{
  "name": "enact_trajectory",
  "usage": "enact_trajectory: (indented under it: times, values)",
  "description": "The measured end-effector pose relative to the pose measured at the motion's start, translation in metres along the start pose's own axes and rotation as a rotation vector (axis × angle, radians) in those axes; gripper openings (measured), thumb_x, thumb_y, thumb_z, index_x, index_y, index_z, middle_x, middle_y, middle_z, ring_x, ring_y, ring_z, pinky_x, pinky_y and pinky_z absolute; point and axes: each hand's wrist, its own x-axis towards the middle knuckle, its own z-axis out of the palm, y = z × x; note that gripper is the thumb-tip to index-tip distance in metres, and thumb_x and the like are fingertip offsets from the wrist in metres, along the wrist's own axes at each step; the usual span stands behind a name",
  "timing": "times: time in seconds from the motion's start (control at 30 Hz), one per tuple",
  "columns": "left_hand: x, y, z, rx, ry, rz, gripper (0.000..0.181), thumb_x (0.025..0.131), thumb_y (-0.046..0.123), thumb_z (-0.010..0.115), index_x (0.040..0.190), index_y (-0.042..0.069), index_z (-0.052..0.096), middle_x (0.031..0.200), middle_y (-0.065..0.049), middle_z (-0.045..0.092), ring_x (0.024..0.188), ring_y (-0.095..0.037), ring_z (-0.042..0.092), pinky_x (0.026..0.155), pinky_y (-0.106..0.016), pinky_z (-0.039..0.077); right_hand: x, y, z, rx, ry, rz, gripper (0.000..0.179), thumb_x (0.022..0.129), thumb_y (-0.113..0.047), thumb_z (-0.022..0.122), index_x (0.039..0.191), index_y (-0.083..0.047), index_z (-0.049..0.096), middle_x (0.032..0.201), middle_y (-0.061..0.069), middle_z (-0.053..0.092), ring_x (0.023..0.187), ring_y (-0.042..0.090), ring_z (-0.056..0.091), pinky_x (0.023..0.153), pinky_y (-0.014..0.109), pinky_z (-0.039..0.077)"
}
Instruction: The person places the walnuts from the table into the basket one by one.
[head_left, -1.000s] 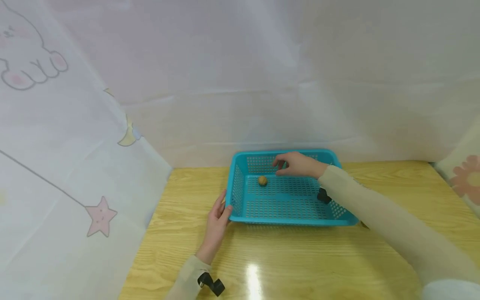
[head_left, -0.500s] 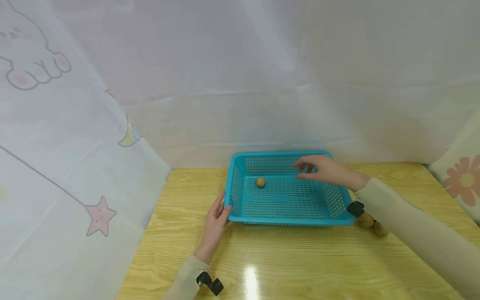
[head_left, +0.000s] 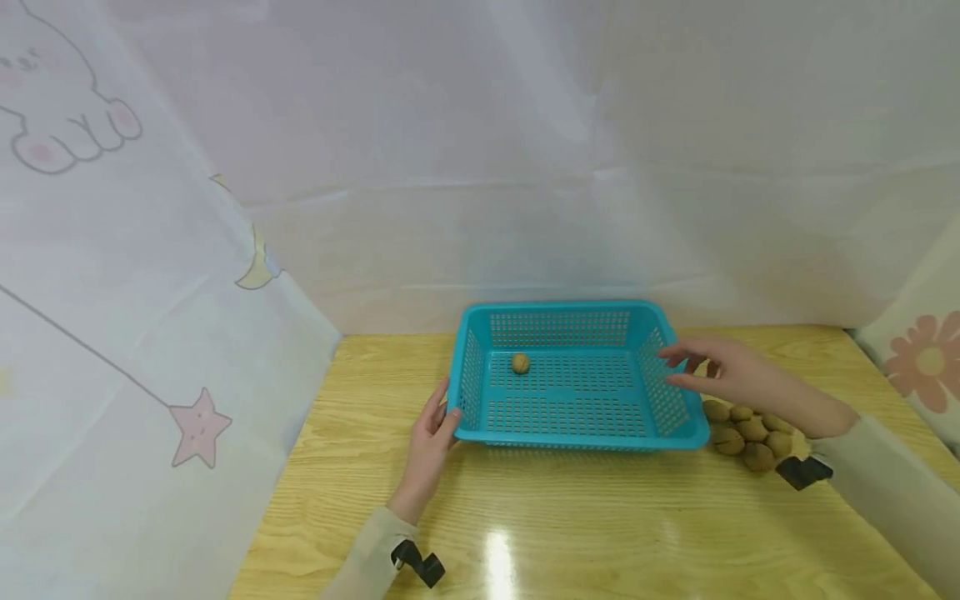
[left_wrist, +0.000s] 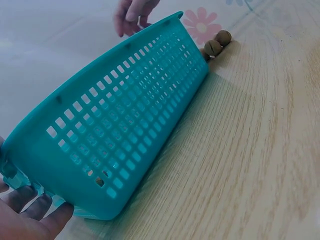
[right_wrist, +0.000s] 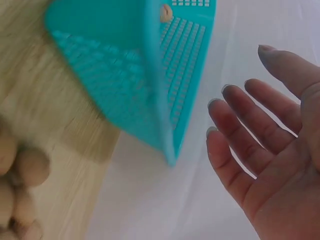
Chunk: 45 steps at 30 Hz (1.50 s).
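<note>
A blue plastic basket point(head_left: 570, 443) stands on the table, with one walnut point(head_left: 521, 363) lying on its floor toward the left. My left hand point(head_left: 430, 442) grips the basket's left rim near the front corner; in the left wrist view its fingers point(left_wrist: 37, 207) curl against the end wall. Over the basket's right rim hovers my right hand point(head_left: 731, 375), holding nothing. The right wrist view shows its fingers point(right_wrist: 245, 130) spread and loosely bent, apart from the basket. Several walnuts point(head_left: 753, 429) are heaped right of the basket, partly hidden beneath the right forearm.
The wooden table point(head_left: 585, 525) reaches toward me in front of the basket. A pale cloth backdrop point(head_left: 465, 208) with printed figures rises close behind it and along both sides. Black straps point(head_left: 804, 471) sit on the wrists.
My right hand has moved right, from above the basket's middle to its right rim, uncovering the walnut heap. The left hand keeps its place on the basket.
</note>
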Motion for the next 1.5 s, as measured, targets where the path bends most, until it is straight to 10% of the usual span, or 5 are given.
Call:
enact_trajectory:
  times: [0.43, 0.77, 1.1, 1.5]
  values:
    - [0.0, -0.001, -0.001, 0.006, 0.013, 0.002, 0.063, 0.11, 0.018, 0.054, 0.166, 0.011, 0.027, 0.157, -0.025, 0.046, 0.139, -0.043, 0.05, 0.102, -0.042, 0.054, -0.086, 0.046, 0.007, -0.125, 0.095, 0.061, 0.035, 0.09, -0.007, 0.081, 0.124, -0.008, 0.071, 0.109, -0.016, 0.069, 0.086, -0.005, 0.058, 0.064, 0.023, 0.05]
    - [0.001, 0.001, 0.0, -0.005, -0.003, -0.007, 0.063, 0.11, 0.02, 0.054, 0.166, 0.012, 0.026, 0.157, -0.025, 0.046, 0.14, -0.043, 0.05, 0.105, -0.048, 0.052, -0.135, 0.075, 0.033, -0.148, 0.076, 0.202, 0.03, 0.09, -0.01, 0.082, 0.118, -0.007, 0.072, 0.098, -0.009, 0.068, 0.08, -0.008, 0.051, 0.059, 0.024, 0.046]
    - [0.001, -0.001, -0.003, -0.003, -0.017, 0.005, 0.063, 0.111, 0.02, 0.053, 0.167, 0.014, 0.024, 0.157, -0.024, 0.046, 0.139, -0.043, 0.051, 0.104, -0.048, 0.052, -0.147, 0.099, 0.056, -0.135, 0.183, 0.008, 0.049, 0.072, 0.006, 0.089, 0.116, -0.005, 0.071, 0.097, -0.012, 0.063, 0.078, -0.007, 0.053, 0.056, 0.021, 0.046]
    - [0.001, -0.002, -0.003, -0.001, -0.017, -0.004, 0.062, 0.111, 0.022, 0.053, 0.167, 0.018, 0.027, 0.157, -0.023, 0.046, 0.139, -0.042, 0.051, 0.102, -0.041, 0.054, -0.148, 0.102, 0.064, -0.162, 0.183, 0.053, 0.048, 0.072, 0.005, 0.09, 0.115, -0.003, 0.069, 0.096, -0.01, 0.064, 0.077, -0.008, 0.05, 0.056, 0.023, 0.046]
